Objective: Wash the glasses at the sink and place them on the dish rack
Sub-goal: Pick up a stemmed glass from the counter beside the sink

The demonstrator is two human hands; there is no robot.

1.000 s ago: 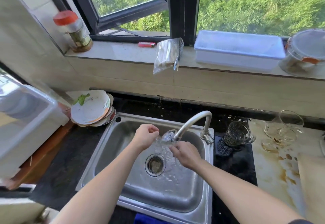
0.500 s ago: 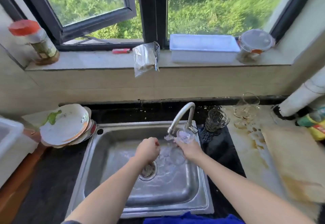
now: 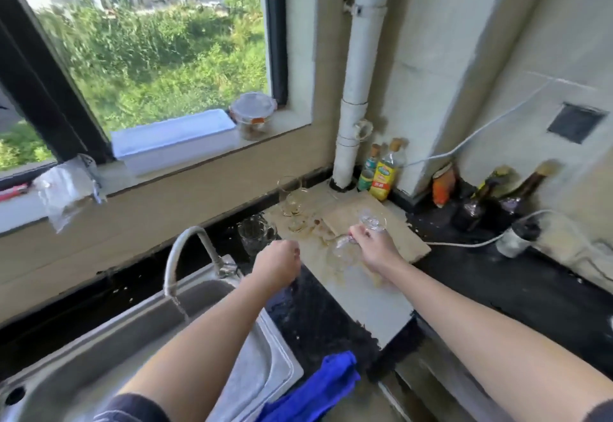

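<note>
Faucet (image 3: 185,249): landmark for every position below; water runs from its spout into the sink (image 3: 83,365), and no glassware shows in the visible part of the basin.
Right hand (image 3: 376,249): well right of the faucet, over the stained counter slab (image 3: 365,299); fingers curled round the held glass (image 3: 373,221), gripped from the side, probably for carrying and setting down.
Held glass: clear and blurred, close to the wooden board (image 3: 404,242); apparently empty. A second clear shape on the faucet side of the hand may be part of the same piece; cannot tell.
Left hand (image 3: 277,264): just right of the faucet, curled into a loose fist with its back to the camera; nothing visible in it, likely idle while the other hand carries.
Patterned mug (image 3: 257,232): upright on the dark counter beside the faucet base; seemingly empty, probably kept close to the water for washing.
Waiting glasses (image 3: 293,201): farther right of the faucet, toward the wall; yellowish residue inside, so judged unwashed.
Dish rack: not identifiable; destination uncertain.
Blue cloth (image 3: 318,385): right of the faucet, at the counter's front edge.
</note>
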